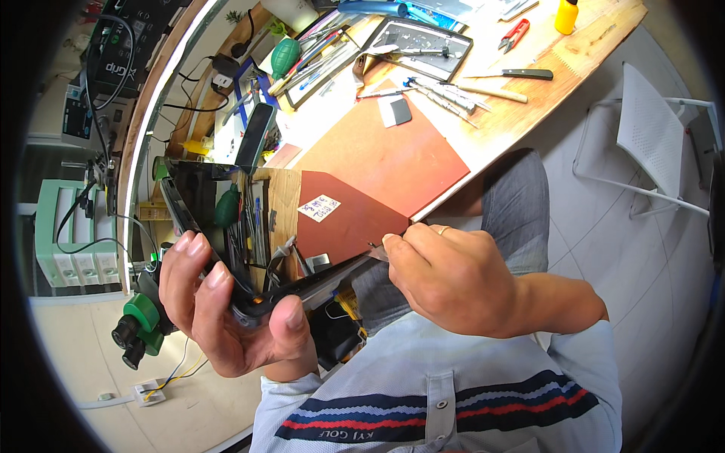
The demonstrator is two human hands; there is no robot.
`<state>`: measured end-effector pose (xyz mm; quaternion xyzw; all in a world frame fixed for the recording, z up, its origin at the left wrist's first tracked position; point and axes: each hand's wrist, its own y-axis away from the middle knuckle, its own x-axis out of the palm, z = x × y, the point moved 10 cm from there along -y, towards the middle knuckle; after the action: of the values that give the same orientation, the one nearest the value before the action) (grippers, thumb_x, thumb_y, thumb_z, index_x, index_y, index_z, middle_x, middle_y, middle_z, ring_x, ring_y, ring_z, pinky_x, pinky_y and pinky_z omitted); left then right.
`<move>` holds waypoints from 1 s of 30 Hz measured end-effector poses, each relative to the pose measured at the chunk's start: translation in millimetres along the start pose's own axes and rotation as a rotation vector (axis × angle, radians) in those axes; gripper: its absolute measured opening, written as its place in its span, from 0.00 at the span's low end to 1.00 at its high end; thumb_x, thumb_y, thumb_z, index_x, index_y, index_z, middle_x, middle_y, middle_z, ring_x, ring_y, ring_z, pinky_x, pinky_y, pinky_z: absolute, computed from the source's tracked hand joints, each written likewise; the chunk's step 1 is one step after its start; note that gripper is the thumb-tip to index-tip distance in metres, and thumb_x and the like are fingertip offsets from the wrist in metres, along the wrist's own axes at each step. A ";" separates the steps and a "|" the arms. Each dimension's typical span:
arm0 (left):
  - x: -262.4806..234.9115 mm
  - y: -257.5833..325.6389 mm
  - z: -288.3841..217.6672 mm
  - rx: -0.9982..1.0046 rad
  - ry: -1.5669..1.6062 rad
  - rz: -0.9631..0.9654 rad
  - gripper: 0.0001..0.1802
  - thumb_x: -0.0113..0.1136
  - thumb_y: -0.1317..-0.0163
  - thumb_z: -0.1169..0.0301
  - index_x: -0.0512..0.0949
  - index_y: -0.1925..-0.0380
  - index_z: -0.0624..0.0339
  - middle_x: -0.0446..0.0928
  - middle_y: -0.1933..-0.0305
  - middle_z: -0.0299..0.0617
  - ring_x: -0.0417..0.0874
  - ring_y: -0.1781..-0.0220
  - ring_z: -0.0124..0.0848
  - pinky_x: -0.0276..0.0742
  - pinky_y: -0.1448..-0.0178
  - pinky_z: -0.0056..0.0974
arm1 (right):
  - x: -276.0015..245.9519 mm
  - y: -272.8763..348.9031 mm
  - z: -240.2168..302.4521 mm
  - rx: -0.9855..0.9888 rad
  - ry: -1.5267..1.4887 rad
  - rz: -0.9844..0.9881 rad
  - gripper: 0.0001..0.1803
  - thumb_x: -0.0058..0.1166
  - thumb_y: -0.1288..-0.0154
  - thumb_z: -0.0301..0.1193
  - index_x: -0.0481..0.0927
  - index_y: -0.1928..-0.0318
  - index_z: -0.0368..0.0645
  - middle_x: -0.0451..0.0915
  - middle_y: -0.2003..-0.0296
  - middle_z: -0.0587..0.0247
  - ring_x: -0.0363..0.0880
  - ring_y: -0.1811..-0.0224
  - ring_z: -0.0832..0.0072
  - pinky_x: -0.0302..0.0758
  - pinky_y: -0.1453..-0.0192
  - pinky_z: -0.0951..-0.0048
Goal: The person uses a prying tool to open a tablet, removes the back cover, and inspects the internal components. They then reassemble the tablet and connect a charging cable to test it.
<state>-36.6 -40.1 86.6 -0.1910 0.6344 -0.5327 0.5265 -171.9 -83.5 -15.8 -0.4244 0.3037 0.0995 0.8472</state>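
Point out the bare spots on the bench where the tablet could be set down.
Bare room: the red-brown mat, between the grey scraper and the white note. Bare wood near the black-handled knife too. Crowded: the tool trays and green blower at the back. Both hands hold the tablet.

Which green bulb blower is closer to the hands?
The darker green blower just above the left hand, beside the held dark panel. The lighter green one lies far up the bench among tools.
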 end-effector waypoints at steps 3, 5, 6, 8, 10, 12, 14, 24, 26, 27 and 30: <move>-1.0 1.1 0.7 -0.018 0.011 -0.008 0.30 0.61 0.33 0.46 0.76 0.49 0.63 0.78 0.48 0.60 0.80 0.46 0.53 0.75 0.38 0.58 | 2.0 0.5 -2.5 0.028 -0.025 0.022 0.09 0.59 0.45 0.26 0.71 0.75 0.42 0.67 0.77 0.65 0.71 0.77 0.75 0.70 0.79 0.74; -2.5 1.6 1.5 -0.031 0.001 -0.014 0.30 0.61 0.33 0.46 0.76 0.49 0.63 0.78 0.47 0.60 0.80 0.46 0.53 0.75 0.38 0.58 | 4.4 0.9 -4.2 0.043 -0.030 0.043 0.08 0.59 0.46 0.26 0.71 0.74 0.42 0.68 0.76 0.65 0.73 0.77 0.75 0.71 0.78 0.73; -1.2 1.9 0.1 -0.019 -0.006 0.006 0.30 0.61 0.33 0.45 0.76 0.49 0.63 0.78 0.47 0.60 0.79 0.46 0.53 0.74 0.38 0.58 | 4.2 1.2 -4.5 0.043 -0.036 0.040 0.08 0.59 0.46 0.26 0.71 0.74 0.42 0.68 0.76 0.64 0.73 0.76 0.74 0.72 0.78 0.73; -0.9 2.3 0.1 -0.022 -0.013 0.020 0.30 0.60 0.32 0.45 0.75 0.48 0.63 0.77 0.46 0.59 0.79 0.45 0.54 0.74 0.37 0.58 | 4.2 1.7 -5.7 0.045 -0.045 0.040 0.08 0.59 0.48 0.26 0.72 0.73 0.42 0.69 0.76 0.64 0.74 0.76 0.74 0.73 0.77 0.73; -0.4 2.3 -0.6 -0.024 -0.027 0.033 0.30 0.60 0.31 0.45 0.74 0.48 0.63 0.76 0.45 0.59 0.78 0.43 0.54 0.73 0.36 0.59 | 3.6 1.8 -6.1 0.041 -0.042 0.031 0.08 0.59 0.49 0.26 0.72 0.73 0.42 0.69 0.75 0.64 0.74 0.76 0.74 0.73 0.77 0.73; 0.7 1.8 -1.5 -0.031 -0.032 0.046 0.30 0.59 0.30 0.45 0.73 0.47 0.62 0.76 0.44 0.58 0.77 0.42 0.54 0.72 0.34 0.60 | 5.7 3.2 -7.7 0.059 -0.041 0.063 0.09 0.61 0.49 0.26 0.76 0.68 0.39 0.71 0.74 0.63 0.76 0.76 0.73 0.74 0.76 0.72; 1.6 0.8 -1.6 -0.055 -0.029 0.049 0.29 0.58 0.29 0.45 0.72 0.47 0.62 0.75 0.43 0.58 0.77 0.41 0.55 0.70 0.32 0.61 | 10.9 6.4 -10.7 0.098 -0.043 0.136 0.14 0.65 0.46 0.26 0.82 0.59 0.34 0.76 0.72 0.62 0.79 0.74 0.70 0.76 0.72 0.71; 4.2 0.9 -1.5 -0.110 0.080 -0.049 0.27 0.60 0.28 0.51 0.74 0.47 0.67 0.74 0.43 0.58 0.78 0.39 0.57 0.73 0.30 0.61 | 5.0 7.0 -12.0 0.051 -0.030 0.009 0.12 0.59 0.34 0.32 0.74 0.74 0.44 0.71 0.77 0.66 0.75 0.78 0.75 0.72 0.79 0.73; 4.0 1.0 0.1 -0.126 0.082 -0.045 0.27 0.61 0.29 0.51 0.74 0.48 0.68 0.75 0.43 0.58 0.78 0.39 0.56 0.74 0.30 0.60 | 5.1 8.0 -12.9 0.044 -0.027 0.005 0.13 0.59 0.34 0.32 0.73 0.75 0.44 0.70 0.78 0.66 0.75 0.78 0.75 0.72 0.79 0.73; 4.0 0.7 0.1 -0.119 0.082 -0.044 0.27 0.61 0.29 0.52 0.74 0.47 0.68 0.75 0.43 0.58 0.78 0.38 0.56 0.74 0.30 0.60 | 3.8 8.3 -13.7 0.050 -0.028 -0.012 0.13 0.59 0.34 0.32 0.73 0.75 0.44 0.70 0.78 0.66 0.75 0.78 0.75 0.72 0.79 0.74; 5.5 -0.3 0.3 -0.110 0.084 -0.037 0.28 0.61 0.28 0.52 0.74 0.47 0.68 0.75 0.42 0.59 0.78 0.38 0.55 0.74 0.30 0.59 | 2.0 8.5 -15.8 0.065 -0.028 -0.040 0.13 0.60 0.35 0.31 0.72 0.76 0.45 0.70 0.78 0.67 0.74 0.78 0.76 0.72 0.79 0.74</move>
<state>-38.5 -44.8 84.4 -0.2090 0.6805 -0.5143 0.4783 -180.8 -90.8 -29.7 -0.4013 0.2863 0.0787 0.8665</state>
